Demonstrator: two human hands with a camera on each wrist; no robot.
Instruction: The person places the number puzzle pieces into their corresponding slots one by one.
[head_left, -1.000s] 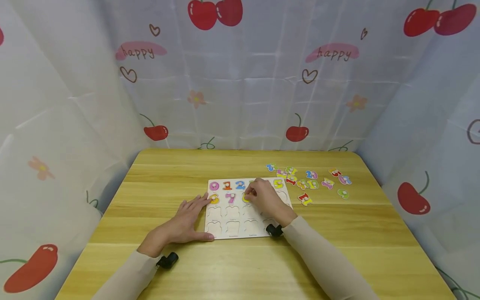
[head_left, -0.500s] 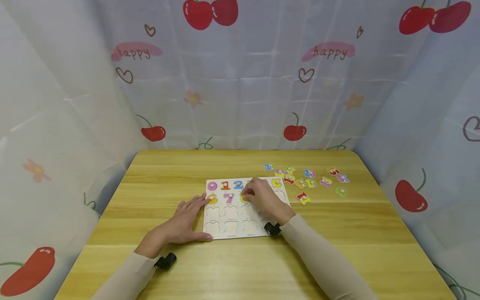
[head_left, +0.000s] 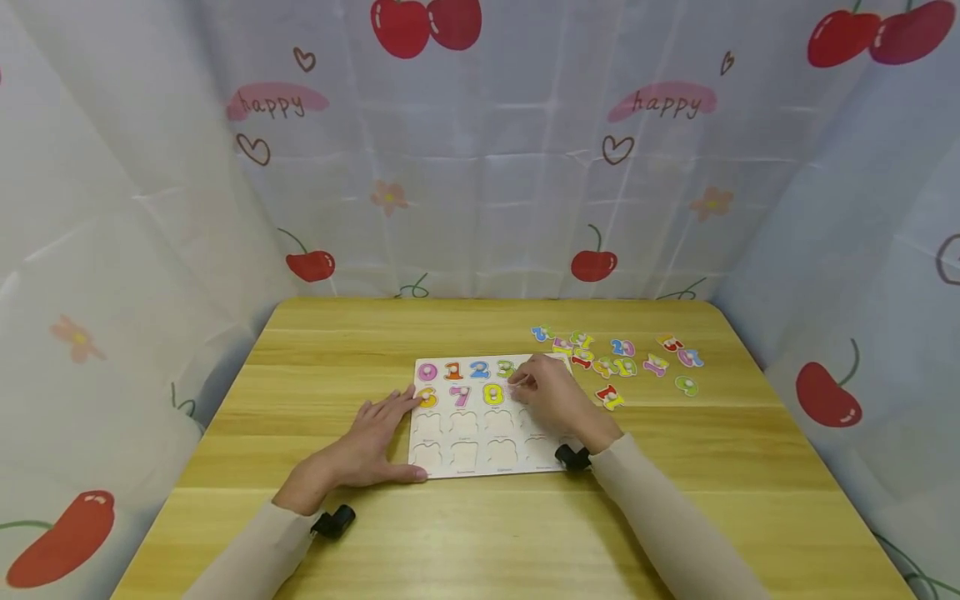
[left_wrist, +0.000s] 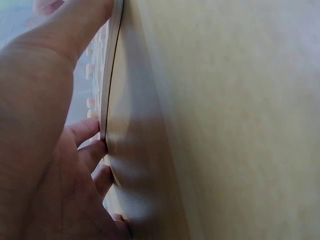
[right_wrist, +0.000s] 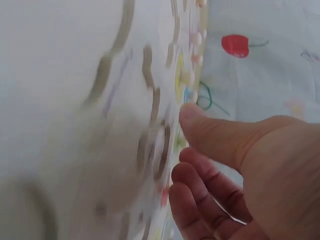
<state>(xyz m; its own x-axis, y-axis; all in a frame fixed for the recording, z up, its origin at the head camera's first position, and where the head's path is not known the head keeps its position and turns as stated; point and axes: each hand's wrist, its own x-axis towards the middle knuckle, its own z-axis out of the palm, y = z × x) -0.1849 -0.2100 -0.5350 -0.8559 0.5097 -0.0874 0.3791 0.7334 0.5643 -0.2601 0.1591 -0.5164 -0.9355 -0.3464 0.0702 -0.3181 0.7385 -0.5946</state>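
A white number puzzle board lies on the table, with knobbed number pieces in its upper rows. The yellow 8 sits in the second row beside the pink 7. My left hand lies spread at the board's left side, fingertips and thumb touching its edge. Just right of the 8, my right hand hovers over the board with bent fingers. In the right wrist view, the thumb stands apart from the fingers and nothing shows between them. This hand hides part of the board's right side.
Loose number pieces are scattered right of and behind the board, among them a red 11, a green piece and a pink-and-yellow piece. A cherry-print curtain surrounds the wooden table.
My right hand has let go of the yellow 8 and moved right, uncovering the 8 and the green 3. The left hand has stayed at the board's edge.
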